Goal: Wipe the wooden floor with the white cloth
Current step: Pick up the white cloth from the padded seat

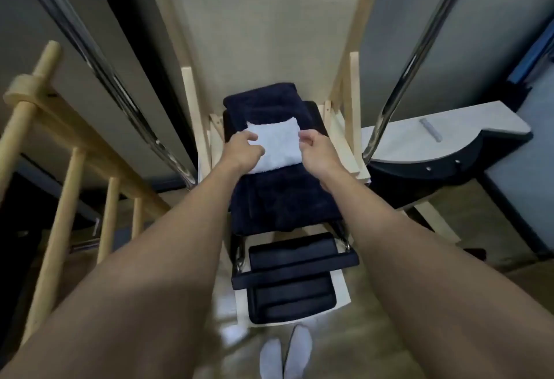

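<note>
- The white cloth (275, 145) lies folded on top of a dark navy towel (269, 193) that drapes over the seat of a wood-framed piece of exercise equipment.
- The left hand (242, 151) rests on the left edge of the white cloth, fingers curled and pinching its border; the thumb lies over the cloth's top left corner.
- The right hand (314, 151) is at the right edge of the white cloth, fingers bent inward and touching the cloth's upper right corner; whether it has a firm hold on the fabric cannot be told.
- Both bare forearms reach forward from the bottom of the view toward the white cloth.
- Below the white cloth, past the hanging end of the dark navy towel, sit two black padded pedals (295, 261), one above the other.
- Two chrome bars (410, 64) rise on either side of the white cloth, slanting outward.
- Left of the white cloth stands a pale wooden rail with dowels (63, 195).
- Right of the white cloth is a light grey bench (467, 130) with a small grey cylinder on it.
- The wooden floor (374, 333) shows well below the white cloth, where two feet in white socks (284, 354) stand.
</note>
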Demonstrator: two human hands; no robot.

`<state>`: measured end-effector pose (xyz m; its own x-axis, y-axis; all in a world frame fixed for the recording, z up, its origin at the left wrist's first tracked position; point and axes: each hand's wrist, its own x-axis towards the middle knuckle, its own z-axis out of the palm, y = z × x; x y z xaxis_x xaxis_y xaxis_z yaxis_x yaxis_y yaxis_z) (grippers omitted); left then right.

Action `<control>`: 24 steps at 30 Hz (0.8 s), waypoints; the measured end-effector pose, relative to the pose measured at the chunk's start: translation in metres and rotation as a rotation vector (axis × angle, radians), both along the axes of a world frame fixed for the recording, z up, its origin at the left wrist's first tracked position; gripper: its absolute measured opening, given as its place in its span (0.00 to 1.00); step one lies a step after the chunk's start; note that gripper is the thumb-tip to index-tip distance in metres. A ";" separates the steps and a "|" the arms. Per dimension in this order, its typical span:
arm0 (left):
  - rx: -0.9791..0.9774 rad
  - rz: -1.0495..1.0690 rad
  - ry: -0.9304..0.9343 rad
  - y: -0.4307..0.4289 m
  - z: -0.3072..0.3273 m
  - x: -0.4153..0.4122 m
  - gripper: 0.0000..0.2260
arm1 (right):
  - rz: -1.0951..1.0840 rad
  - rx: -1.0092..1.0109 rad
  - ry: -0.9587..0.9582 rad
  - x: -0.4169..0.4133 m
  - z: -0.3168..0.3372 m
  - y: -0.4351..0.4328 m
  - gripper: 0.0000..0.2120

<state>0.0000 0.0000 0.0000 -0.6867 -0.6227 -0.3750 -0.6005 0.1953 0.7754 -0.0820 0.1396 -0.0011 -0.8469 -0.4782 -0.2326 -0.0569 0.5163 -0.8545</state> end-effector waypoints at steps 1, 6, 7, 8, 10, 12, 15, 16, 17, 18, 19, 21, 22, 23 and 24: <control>-0.047 -0.010 -0.064 -0.004 -0.009 -0.006 0.09 | 0.017 0.060 -0.028 -0.005 -0.005 -0.005 0.22; -0.001 0.079 -0.256 -0.011 -0.045 -0.036 0.12 | 0.089 0.282 -0.206 -0.039 -0.036 -0.027 0.14; 0.013 0.098 -0.242 -0.014 -0.051 -0.041 0.16 | 0.070 0.287 -0.192 -0.045 -0.040 -0.031 0.14; 0.010 0.124 -0.235 -0.015 -0.051 -0.045 0.19 | 0.037 0.290 -0.158 -0.049 -0.043 -0.034 0.15; 0.006 0.178 -0.233 -0.020 -0.054 -0.051 0.21 | -0.018 0.300 -0.098 -0.053 -0.046 -0.038 0.13; -0.011 0.212 -0.239 -0.026 -0.051 -0.055 0.22 | -0.001 0.325 -0.063 -0.057 -0.043 -0.042 0.02; -0.087 0.161 -0.265 -0.034 -0.031 -0.060 0.22 | -0.001 0.322 -0.110 -0.068 -0.025 -0.041 0.06; -0.124 0.152 -0.243 -0.036 -0.019 -0.063 0.18 | -0.024 0.310 -0.107 -0.072 -0.015 -0.038 0.04; -0.152 0.145 -0.209 -0.037 -0.006 -0.066 0.13 | -0.052 0.295 -0.094 -0.077 -0.003 -0.035 0.06; -0.168 0.140 -0.167 -0.037 0.007 -0.070 0.10 | -0.080 0.285 -0.059 -0.081 0.008 -0.031 0.09; -0.169 0.131 -0.115 -0.035 0.020 -0.074 0.07 | -0.098 0.268 -0.023 -0.084 0.021 -0.025 0.11; -0.158 0.100 0.000 -0.028 0.045 -0.082 0.02 | -0.110 0.211 0.047 -0.086 0.046 -0.011 0.08; -0.141 0.082 0.061 -0.023 0.056 -0.088 0.03 | -0.122 0.189 0.067 -0.087 0.058 -0.002 0.06; -0.123 0.065 0.121 -0.017 0.065 -0.095 0.05 | -0.148 0.167 0.075 -0.087 0.070 0.008 0.08; -0.107 0.048 0.169 -0.008 0.074 -0.101 0.06 | -0.181 0.143 0.083 -0.088 0.080 0.020 0.10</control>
